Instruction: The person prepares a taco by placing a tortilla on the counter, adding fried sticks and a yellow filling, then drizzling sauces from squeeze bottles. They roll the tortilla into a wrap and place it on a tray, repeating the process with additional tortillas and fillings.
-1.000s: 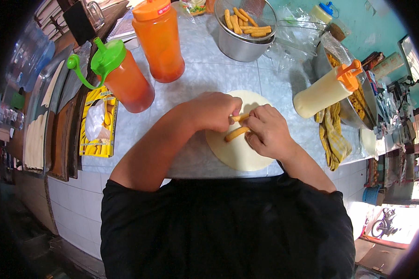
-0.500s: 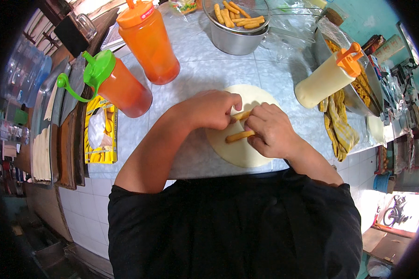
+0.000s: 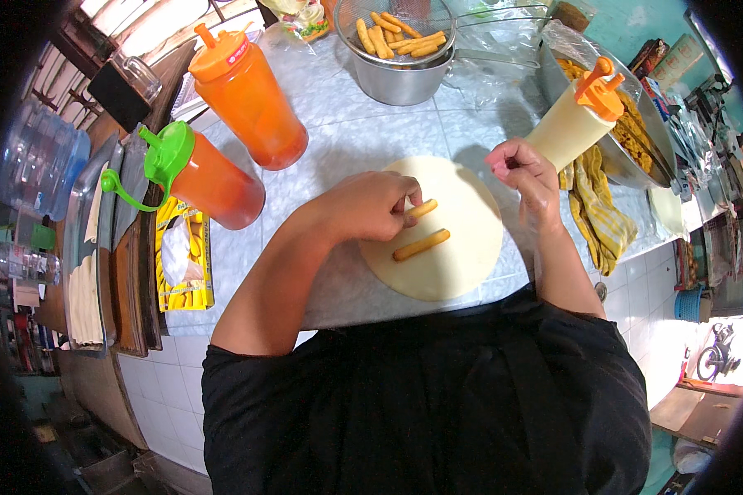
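Observation:
A round, pale tortilla-like sheet [image 3: 470, 247] lies flat on the table before me. Two golden fried sticks rest on it, roughly parallel. My left hand [image 3: 388, 205] pinches the left end of the farther fried stick [image 3: 423, 209]. The nearer fried stick [image 3: 421, 245] lies untouched. Off the sheet's right edge, my right hand [image 3: 527, 177] is raised with fingers loosely bent and apart, nothing visible in it. It overlaps the lower end of a cream-filled squeeze bottle [image 3: 568, 128] with an orange cap; whether they touch is unclear.
Two sauce bottles stand at left, one orange-capped [image 3: 248, 107] and one green-capped [image 3: 215, 181], beside a yellow box [image 3: 173, 289]. At the back, a strainer of fried sticks [image 3: 396, 37] sits on a metal pot [image 3: 400, 82]. A metal basin [image 3: 664, 124] and yellow cloth [image 3: 598, 210] are at right.
My right hand has left the fried sticks and moved right, toward the cream bottle. My left hand stays at the farther stick. The whole view has shifted slightly.

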A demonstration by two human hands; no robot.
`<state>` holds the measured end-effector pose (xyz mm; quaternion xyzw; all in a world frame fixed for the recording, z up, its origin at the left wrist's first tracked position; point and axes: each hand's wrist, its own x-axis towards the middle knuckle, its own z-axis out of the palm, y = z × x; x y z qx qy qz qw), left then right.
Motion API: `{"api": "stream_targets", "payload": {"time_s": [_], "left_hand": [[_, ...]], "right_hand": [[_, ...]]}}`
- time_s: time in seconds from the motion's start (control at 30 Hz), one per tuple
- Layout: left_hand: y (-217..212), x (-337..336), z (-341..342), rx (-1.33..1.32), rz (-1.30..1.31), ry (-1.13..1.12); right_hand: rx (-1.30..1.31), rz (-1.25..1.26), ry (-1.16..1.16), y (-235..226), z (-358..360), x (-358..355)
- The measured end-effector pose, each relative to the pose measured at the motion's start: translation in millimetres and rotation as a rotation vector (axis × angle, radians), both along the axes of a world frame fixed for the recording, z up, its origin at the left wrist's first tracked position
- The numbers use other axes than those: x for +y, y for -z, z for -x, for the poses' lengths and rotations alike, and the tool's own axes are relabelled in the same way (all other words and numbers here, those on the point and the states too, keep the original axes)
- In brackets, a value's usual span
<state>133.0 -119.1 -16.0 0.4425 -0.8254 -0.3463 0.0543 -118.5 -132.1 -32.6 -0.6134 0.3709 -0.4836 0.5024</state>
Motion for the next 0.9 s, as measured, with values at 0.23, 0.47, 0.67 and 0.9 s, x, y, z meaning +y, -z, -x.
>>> {"api": "stream_targets", "payload": {"time_s": [0.23,0.47,0.67,0.9], "left_hand": [[11.3,-2.0,-3.3,0.071,0.029,0.067],[12.8,1.0,-3.6,0.118,0.105,0.091],[9.3,1.3,-2.5,0.065,0.077,0.078],[-0.3,1.9,-2.6,0.004,0.080,0.011]], "right_hand": [[-0.002,-0.049,-0.004,2.4,-2.5,0.5],[0.100,-0.013,-0.065,7.4,-4.2,0.4],[0.454,0.133,-0.115,-11.2,-10.3,-15.8],[0.757,0.512,0.036,-65.8,-50.4,-70.4]]}}
